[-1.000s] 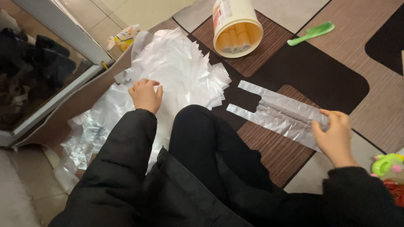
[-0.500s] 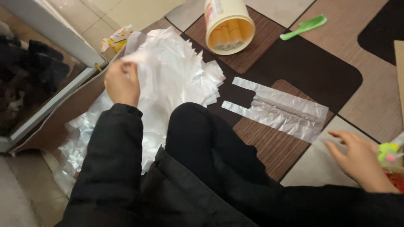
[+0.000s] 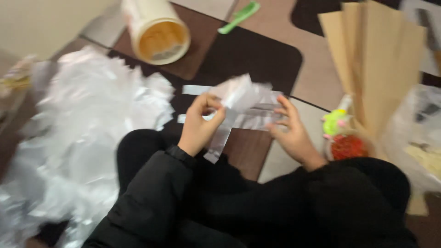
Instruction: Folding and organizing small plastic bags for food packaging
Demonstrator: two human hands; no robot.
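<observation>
Above the lap, over the patterned floor [image 3: 317, 69], the left hand [image 3: 198, 125] pinches a thin clear plastic bag [image 3: 239, 94] between thumb and forefinger, the fingers closed on its crumpled upper part while a flat strip of it hangs down toward the knee. The right hand [image 3: 289, 131] is spread, fingers loosely open, its fingertips touching the bag's right edge without a firm hold that I can make out; the frame is blurred, so the exact contact is uncertain. The bag looks very light, limp and slippery, likely to cling, crease or slide between fingers, and it should be easy to tear if pulled hard; a corner or a folded edge seems the best place to take it, pinched rather than gripped. One more flattened bag [image 3: 195, 90] lies on the floor just beneath the hands. To the left sits one large heap of similar bags [image 3: 92, 119], too many and too blurred to count. Beyond are one tipped bucket [image 3: 156, 30] and one green brush [image 3: 239, 16]. At the right stand several cardboard sheets [image 3: 372, 55], one small toy [image 3: 334, 123] and one red pouch [image 3: 347, 146].
</observation>
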